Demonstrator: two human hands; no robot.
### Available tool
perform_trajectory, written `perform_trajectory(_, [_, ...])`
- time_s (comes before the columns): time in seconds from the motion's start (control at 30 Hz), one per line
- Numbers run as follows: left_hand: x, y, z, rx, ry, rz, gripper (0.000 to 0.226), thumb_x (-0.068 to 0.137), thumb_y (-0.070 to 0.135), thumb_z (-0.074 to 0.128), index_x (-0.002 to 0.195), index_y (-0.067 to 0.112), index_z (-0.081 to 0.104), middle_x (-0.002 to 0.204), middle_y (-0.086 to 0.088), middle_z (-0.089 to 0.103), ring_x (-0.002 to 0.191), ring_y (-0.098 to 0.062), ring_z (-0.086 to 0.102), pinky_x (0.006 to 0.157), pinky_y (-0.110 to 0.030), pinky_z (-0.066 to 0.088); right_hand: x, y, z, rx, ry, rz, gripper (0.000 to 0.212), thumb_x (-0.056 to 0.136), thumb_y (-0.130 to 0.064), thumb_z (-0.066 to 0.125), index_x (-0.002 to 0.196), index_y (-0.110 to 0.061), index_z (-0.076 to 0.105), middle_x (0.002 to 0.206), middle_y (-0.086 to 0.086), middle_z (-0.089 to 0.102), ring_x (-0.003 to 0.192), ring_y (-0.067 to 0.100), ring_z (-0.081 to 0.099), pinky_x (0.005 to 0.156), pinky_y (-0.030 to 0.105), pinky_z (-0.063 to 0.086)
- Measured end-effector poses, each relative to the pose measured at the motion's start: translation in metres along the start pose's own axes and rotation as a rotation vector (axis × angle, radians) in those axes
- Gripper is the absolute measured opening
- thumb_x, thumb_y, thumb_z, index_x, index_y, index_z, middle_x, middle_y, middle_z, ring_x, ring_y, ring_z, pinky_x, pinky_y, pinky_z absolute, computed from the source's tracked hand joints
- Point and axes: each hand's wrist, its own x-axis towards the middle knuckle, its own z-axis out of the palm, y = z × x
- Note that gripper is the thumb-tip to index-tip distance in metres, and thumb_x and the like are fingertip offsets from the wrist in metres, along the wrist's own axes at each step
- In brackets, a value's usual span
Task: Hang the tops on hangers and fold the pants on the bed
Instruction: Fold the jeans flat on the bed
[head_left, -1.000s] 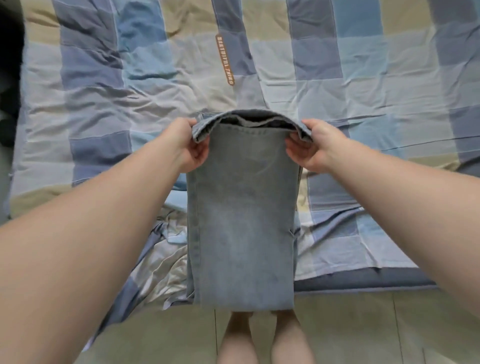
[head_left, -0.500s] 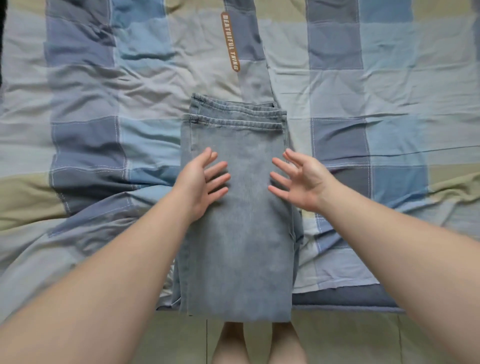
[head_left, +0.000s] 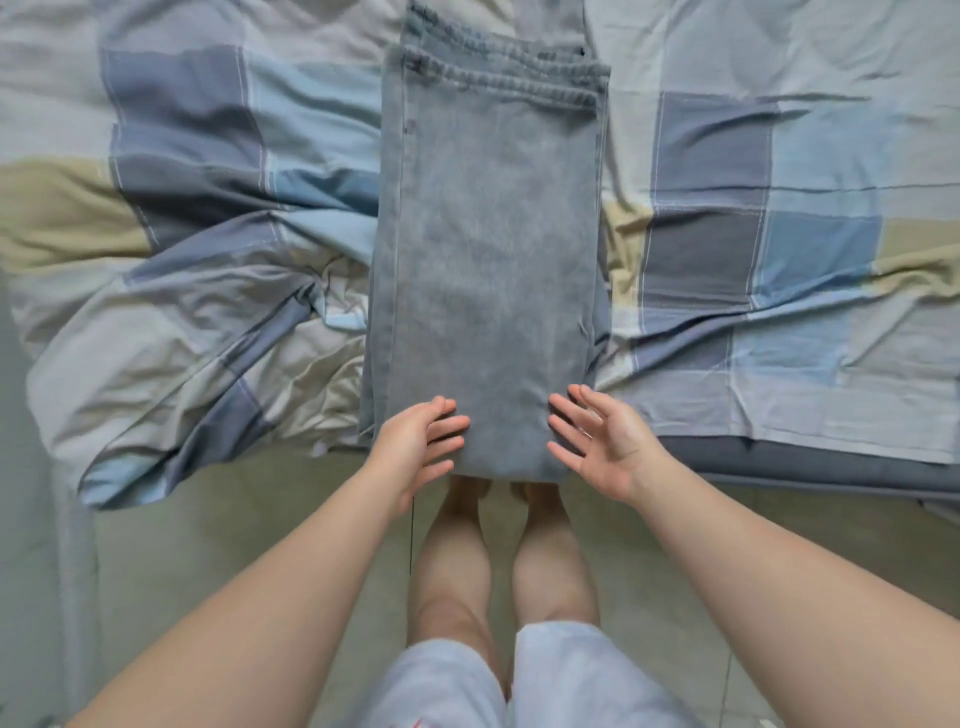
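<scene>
The bed (head_left: 779, 218) fills the upper part of the view, covered with a wrinkled checked sheet (head_left: 197, 156). On it lie the jeans (head_left: 488, 249), already folded to a long narrow strip. Their long axis runs straight away from us: the hems are at the far end and the folded end hangs a little over the bed edge, just above our feet.

We judge that the next fold must take this near end and carry it away from us along that axis, onto the far half. So the relation that matters is simple: the near end lies directly in front of both hands, between them.

Our left hand (head_left: 415, 447) is at the left near corner and our right hand (head_left: 608, 441) at the right near corner, equally close. Both hands are spread, with loose fingers, and grasp nothing. The fingertips seem to touch the denim or hover just over it; we cannot tell which.
</scene>
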Motion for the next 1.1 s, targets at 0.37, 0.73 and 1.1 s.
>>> perform_trajectory(0.37, [0.032,-0.053,-0.048,0.213,0.49,0.081,0.08,0.08,0.012,0.08,0.146,0.008,0.033,0.128,-0.007,0.059,0.113,-0.025,0.06,0.104,-0.04,0.047,0.027,0.04,-0.026,-0.556,0.07,0.108,0.045,0.089,-0.034,0.072,0.131,-0.03,0.056,0.136,-0.012,0.057,0.129,0.014,0.047,0.1,0.047,0.033])
perform_trajectory(0.73, [0.028,-0.046,-0.078,0.424,0.241,0.267,0.02,0.08,0.026,0.081,0.095,0.026,0.069,0.101,-0.002,0.076,0.101,-0.021,0.07,0.098,-0.043,0.053,0.015,0.047,-0.019,-0.585,0.131,0.108,0.056,0.069,-0.048,0.087,0.114,-0.027,0.061,0.109,-0.009,0.069,0.103,0.014,0.064,0.088,0.038,0.046])
perform_trajectory(1.1, [-0.021,-0.096,-0.066,0.184,0.147,0.16,0.022,0.088,0.005,0.074,0.108,0.008,0.066,0.095,-0.008,0.072,0.071,-0.013,0.068,0.058,-0.024,0.057,-0.036,0.088,-0.056,-0.473,0.257,-0.09,0.037,0.082,-0.021,0.082,0.115,-0.016,0.067,0.109,0.004,0.071,0.095,0.022,0.067,0.066,0.032,0.055])
